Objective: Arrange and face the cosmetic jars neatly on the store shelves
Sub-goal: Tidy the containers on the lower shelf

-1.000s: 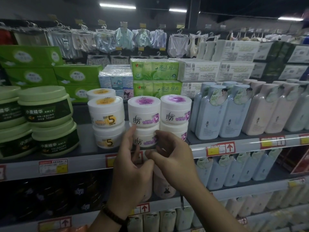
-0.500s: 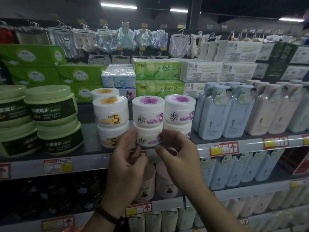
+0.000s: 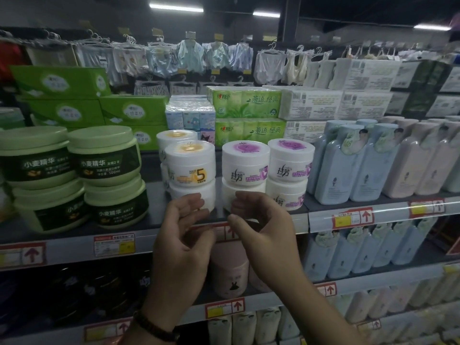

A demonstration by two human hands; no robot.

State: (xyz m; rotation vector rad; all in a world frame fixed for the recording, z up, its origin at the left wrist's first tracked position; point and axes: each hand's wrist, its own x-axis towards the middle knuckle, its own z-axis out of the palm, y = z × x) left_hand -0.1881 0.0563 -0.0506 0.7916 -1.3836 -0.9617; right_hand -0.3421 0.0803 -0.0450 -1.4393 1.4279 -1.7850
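On the upper shelf (image 3: 74,229), close to its front edge: purple-label jars (image 3: 245,160), white, in two stacks of two, side by side and touching. Both top ones faced forward, script and purple band readable; same for the lower right one. Lower left jar (image 3: 249,191) shows plain white, no label in view, its front partly hidden behind fingers. Just to the left, across a narrow gap, orange-label jars (image 3: 190,165) stacked the same way, the top one showing a large 5, with another stack right behind.

In front of that lower left jar, right hand (image 3: 263,235) raised, fingers curled with the tips over the jar's lower front, thumb beneath at the shelf lip. Gripping or merely close: cannot tell. In front of the lower orange-label jar, left hand (image 3: 181,245), fingers loosely curled, thumb well apart from them, nothing held; contact with the jar unclear. Hands near each other, not touching. Dark beaded bracelet (image 3: 154,328) on the left wrist.

Further left, green jars (image 3: 104,155) two high, dark labels forward. To the right, rows of pale blue bottles (image 3: 348,168), then pink bottles (image 3: 418,163). Along the shelf lip, red-and-yellow price tags (image 3: 114,244). Behind the jars, green tissue packs (image 3: 249,103). One shelf down, pink jars (image 3: 230,272) partly behind the hands. High at the back, garments on hangers (image 3: 189,56).
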